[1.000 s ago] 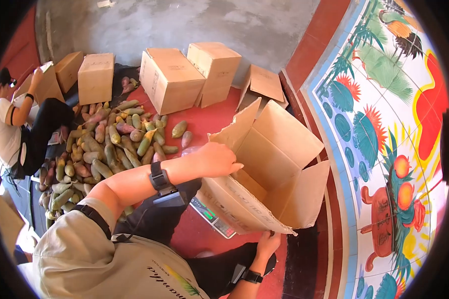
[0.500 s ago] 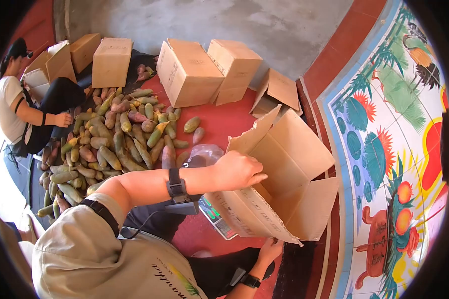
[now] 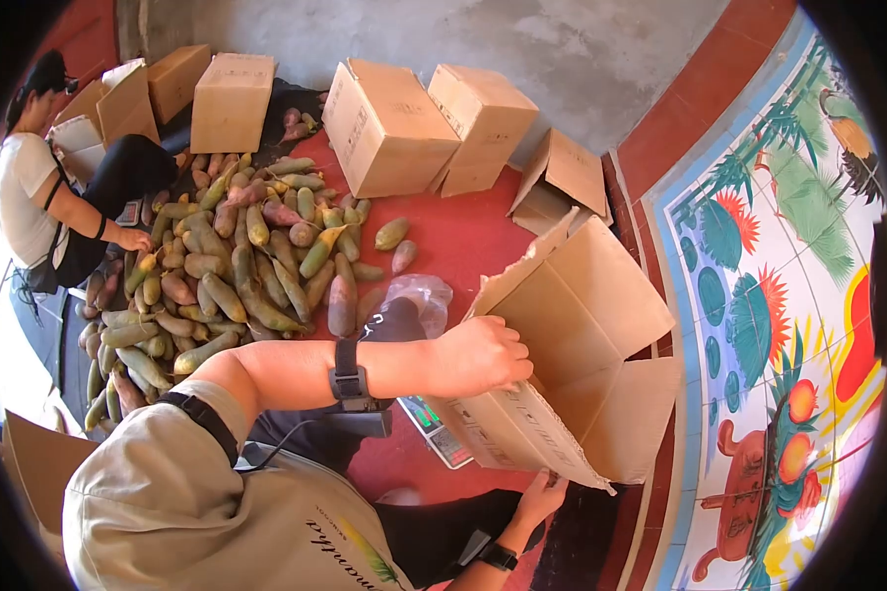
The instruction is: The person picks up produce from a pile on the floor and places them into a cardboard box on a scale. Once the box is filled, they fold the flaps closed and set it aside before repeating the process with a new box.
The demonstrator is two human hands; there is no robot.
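Note:
An open cardboard box (image 3: 586, 305) with raised flaps stands tilted in front of me. My left hand (image 3: 483, 355) reaches across from the left, its fingers curled over the box's near upper edge. Low down, my right hand (image 3: 539, 499) has its fingers against the bottom corner of the same box's near side; its grip is partly hidden. Beneath the box, a digital scale (image 3: 447, 445) with a lit green display shows in part. A clear plastic bag (image 3: 422, 295) lies just beyond my left forearm.
A large heap of long green and reddish-brown produce (image 3: 227, 256) covers the floor at left. Behind it a co-worker (image 3: 34, 177) sits, one hand at the pile. Closed cardboard boxes (image 3: 389, 128) line the grey wall. A painted tile wall (image 3: 739, 325) rises at right.
My left hand has rolled over, its knuckles now facing up along the box's edge. The view has shifted slightly. The co-worker's hand has moved lower, and a cardboard flap shows at lower left.

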